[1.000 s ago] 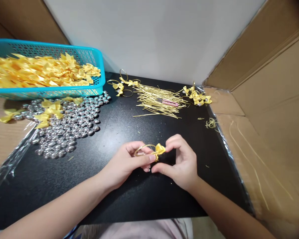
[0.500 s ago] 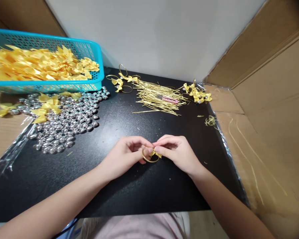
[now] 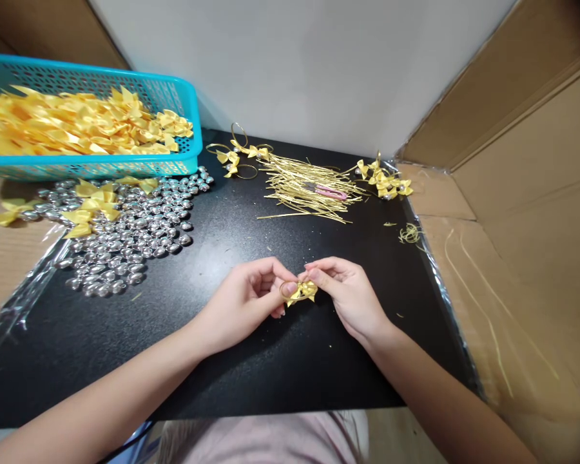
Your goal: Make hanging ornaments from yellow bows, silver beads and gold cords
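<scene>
Over the middle of the black tabletop [image 3: 251, 361], my left hand [image 3: 244, 299] and my right hand [image 3: 350, 293] meet fingertip to fingertip. Both pinch a small yellow ribbon bow [image 3: 303, 290] tied with a gold wire loop. The bow sits between the thumbs and forefingers of the two hands, just above the table. The loop is mostly hidden behind the fingers.
A teal basket [image 3: 125, 169] full of yellow bows stands at the back left. Silver beads [image 3: 125, 235] with a few loose bows lie in front of it. Gold wires [image 3: 309, 190] around a pink tool, and finished bows [image 3: 384, 182], lie at the back. Cardboard walls rise on the right.
The bow has turned in my fingers: the gold loop that hung open below the hands is now tucked behind them. Both hands have drawn slightly up and closer together.
</scene>
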The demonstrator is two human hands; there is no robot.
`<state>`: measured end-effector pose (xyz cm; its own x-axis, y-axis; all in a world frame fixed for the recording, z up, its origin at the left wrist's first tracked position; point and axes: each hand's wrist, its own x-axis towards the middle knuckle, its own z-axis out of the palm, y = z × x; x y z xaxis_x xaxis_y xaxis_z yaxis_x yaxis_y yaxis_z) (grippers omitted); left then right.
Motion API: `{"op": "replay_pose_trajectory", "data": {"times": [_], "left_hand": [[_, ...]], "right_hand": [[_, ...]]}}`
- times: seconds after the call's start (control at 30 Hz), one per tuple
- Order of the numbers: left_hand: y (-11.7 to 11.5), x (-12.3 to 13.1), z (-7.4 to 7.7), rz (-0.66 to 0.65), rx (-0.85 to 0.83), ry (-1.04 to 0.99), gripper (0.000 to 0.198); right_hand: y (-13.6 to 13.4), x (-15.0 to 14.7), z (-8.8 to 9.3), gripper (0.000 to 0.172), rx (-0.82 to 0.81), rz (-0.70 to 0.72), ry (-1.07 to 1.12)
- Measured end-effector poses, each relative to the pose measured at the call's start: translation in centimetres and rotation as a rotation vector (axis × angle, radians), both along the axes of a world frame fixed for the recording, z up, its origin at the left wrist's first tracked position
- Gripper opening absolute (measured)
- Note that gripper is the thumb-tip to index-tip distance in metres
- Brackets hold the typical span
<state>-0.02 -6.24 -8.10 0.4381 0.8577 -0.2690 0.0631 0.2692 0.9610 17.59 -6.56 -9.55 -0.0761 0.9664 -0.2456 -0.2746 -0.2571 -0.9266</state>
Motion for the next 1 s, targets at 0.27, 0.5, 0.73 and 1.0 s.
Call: {"op": "replay_pose_trajectory", "data": {"times": [0.27, 0.5, 0.73, 1.0], "left_hand": [[0.03, -0.06, 0.24, -0.036, -0.078, 0.029, 0.023], [0.02, 0.08, 0.28, -0.040, -0.008, -0.007, 0.019], [-0.10, 0.33, 0.23, -0.017, 0.017, -0.049, 0.019], [-0.36, 0.34, 0.04, -0.002, -0.001, -0.094, 0.012]], "right_hand": [[0.48, 0.76, 0.35, 0.027, -0.013, -0.080, 0.144], [0.40, 0.79, 0.74, 0.029, -0.059, 0.007, 0.116], [0.27, 0.78, 0.56, 0.024, 0.016, 0.041, 0.076], [-0.09, 0.61, 0.83, 0.016, 0.090, 0.068, 0.045]]}}
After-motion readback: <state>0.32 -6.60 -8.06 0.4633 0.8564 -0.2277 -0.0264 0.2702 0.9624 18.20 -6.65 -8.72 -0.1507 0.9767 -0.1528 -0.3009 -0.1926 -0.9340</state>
